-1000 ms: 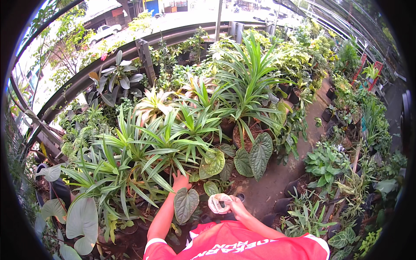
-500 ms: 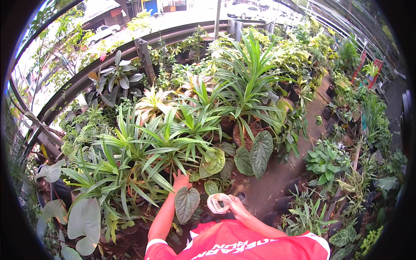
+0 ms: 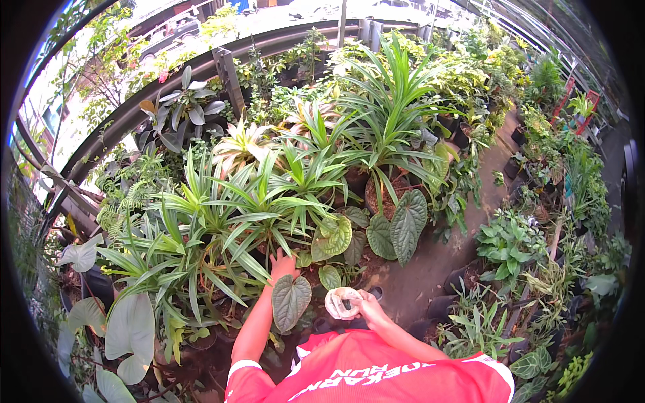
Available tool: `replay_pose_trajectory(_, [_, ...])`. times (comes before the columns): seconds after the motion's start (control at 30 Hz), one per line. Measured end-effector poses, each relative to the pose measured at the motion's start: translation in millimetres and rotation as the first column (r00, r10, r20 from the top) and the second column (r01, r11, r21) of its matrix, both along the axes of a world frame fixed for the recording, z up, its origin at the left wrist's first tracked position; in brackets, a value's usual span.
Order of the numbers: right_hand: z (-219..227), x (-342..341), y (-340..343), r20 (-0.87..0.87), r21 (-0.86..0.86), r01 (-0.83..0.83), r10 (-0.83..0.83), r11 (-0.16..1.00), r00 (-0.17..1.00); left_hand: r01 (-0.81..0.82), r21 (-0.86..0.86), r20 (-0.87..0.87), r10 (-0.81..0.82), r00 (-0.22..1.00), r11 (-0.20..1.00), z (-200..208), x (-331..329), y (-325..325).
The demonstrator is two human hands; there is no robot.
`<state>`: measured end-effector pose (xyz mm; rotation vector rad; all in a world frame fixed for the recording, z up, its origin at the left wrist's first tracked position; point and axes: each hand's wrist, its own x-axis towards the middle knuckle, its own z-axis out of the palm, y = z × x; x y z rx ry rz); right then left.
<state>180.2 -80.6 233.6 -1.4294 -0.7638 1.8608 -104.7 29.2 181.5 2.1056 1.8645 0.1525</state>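
My left hand (image 3: pixel 285 264) reaches in under the long strap-like leaves of a green plant (image 3: pixel 259 218), at the foot of its stems. Its fingers look stretched out and apart, though leaves partly cover the tips. A dark heart-shaped leaf (image 3: pixel 291 303) hangs over the wrist. In my right hand (image 3: pixel 370 308), fingers and thumb pinch the edge of an off-white, ring-shaped bundle (image 3: pixel 334 305); it looks soft and crumpled, but its material is unclear. Just beyond it is a small round leaf (image 3: pixel 330 277). Large textured leaves (image 3: pixel 407 227) stand farther right.
A dirt path (image 3: pixel 440 279) runs away on the right, with potted plants (image 3: pixel 508 243) along its far side. Broad pale leaves (image 3: pixel 132 332) crowd the lower left. A curved metal rail (image 3: pixel 144 101) borders the bed at the back, before a bright road.
The view has shifted slightly, so the plants sit a little lower and farther right. Both hands keep nearly the same places; my right hand still holds the off-white bundle, now slightly higher in view.
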Motion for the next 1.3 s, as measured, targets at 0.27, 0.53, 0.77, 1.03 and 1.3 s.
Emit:
replay_pose_trajectory(0.27, [-2,5,-4,-0.041,0.012,-0.021,0.021,1.0,0.999,-0.125,0.087,0.224,0.103,0.969,0.988,56,-6,-17])
replay_pose_trajectory(0.53, [15,2,-6,0.001,-0.008,0.001,-0.001,1.0,1.0,-0.395,0.294,0.516,0.203,0.832,0.87,155,-3,-68])
replay_pose_trajectory(0.77, [34,-8,1,-0.004,-0.006,-0.025,0.025,1.0,1.0,-0.16,0.173,0.606,0.023,0.795,0.972,171,67,-109])
replay_pose_trajectory(1.03, [47,-17,8,-0.011,0.03,-0.05,0.05,0.998,0.999,-0.042,-0.085,0.476,0.078,0.876,0.995,119,107,-115])
replay_pose_trajectory(1.3, [49,-24,9,-0.035,0.022,-0.024,0.025,0.999,0.999,-0.121,-0.039,0.476,0.125,0.87,0.992,87,118,-116])
